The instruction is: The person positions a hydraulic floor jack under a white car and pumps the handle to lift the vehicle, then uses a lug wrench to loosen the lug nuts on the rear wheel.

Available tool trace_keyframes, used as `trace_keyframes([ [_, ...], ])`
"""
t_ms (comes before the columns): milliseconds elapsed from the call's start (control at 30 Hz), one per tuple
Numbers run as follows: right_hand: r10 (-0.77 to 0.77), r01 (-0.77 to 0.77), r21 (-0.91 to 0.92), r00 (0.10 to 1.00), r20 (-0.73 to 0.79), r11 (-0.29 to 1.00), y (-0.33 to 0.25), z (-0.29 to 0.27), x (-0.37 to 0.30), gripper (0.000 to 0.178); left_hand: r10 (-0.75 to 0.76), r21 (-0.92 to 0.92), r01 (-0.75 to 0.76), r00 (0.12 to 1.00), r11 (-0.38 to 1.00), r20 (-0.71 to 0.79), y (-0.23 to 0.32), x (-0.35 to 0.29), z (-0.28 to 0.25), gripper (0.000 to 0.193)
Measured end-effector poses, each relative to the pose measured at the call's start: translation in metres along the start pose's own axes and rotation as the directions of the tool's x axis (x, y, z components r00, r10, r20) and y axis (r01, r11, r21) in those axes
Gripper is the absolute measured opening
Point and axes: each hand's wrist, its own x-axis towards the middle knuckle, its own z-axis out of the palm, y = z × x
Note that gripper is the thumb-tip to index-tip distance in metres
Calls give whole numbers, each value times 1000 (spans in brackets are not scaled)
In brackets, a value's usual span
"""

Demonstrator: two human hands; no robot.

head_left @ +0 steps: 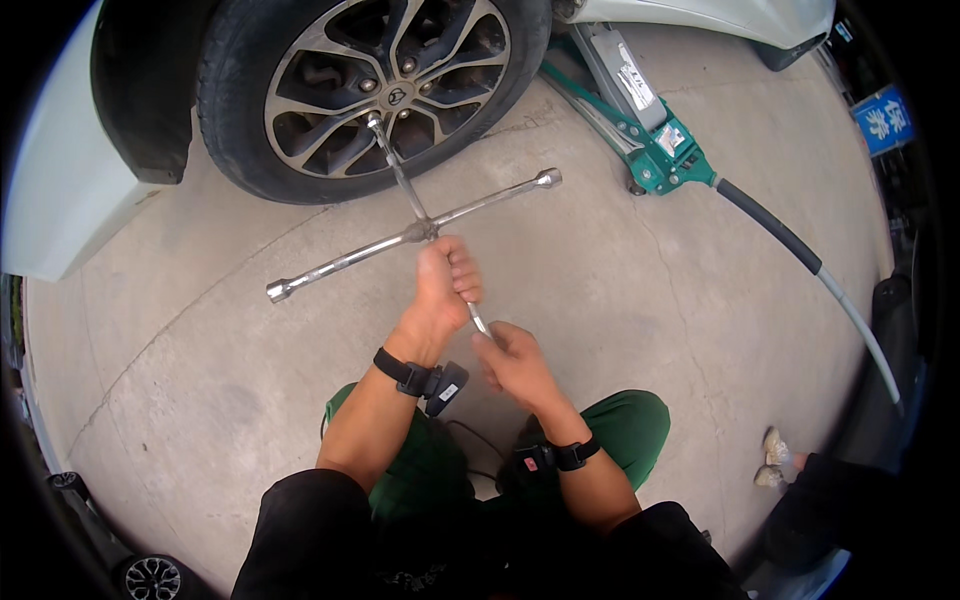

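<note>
A chrome four-way lug wrench reaches from my hands to the car wheel. Its far socket meets the wheel at a lug nut position on the lower part of the hub. My left hand is wrapped round the near arm, just below the cross joint. Lower on that same arm, my right hand is closed round the end, its fingertips partly hidden. The two side arms stick out left and right, untouched. Several lug nuts show around the hub cap.
A green floor jack stands under the white car to the right of the wheel, its long handle slanting toward the lower right. Another person's shoes are at the right. A second wheel shows at the lower left.
</note>
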Motion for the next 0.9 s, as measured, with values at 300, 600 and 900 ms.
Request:
trace_keyframes([
  [300,16,-14,19,995,-96,1000,14,-9,-30,29,-157,37,157,988,987,0,-39,7,9,37],
  [600,78,-78,171,997,5,982,-1,-7,-10,30,-90,-9,90,996,996,-28,-22,20,3,36],
  [900,164,-209,385,976,146,899,3,-18,7,28,-58,7,59,998,998,-40,-19,35,-1,36],
])
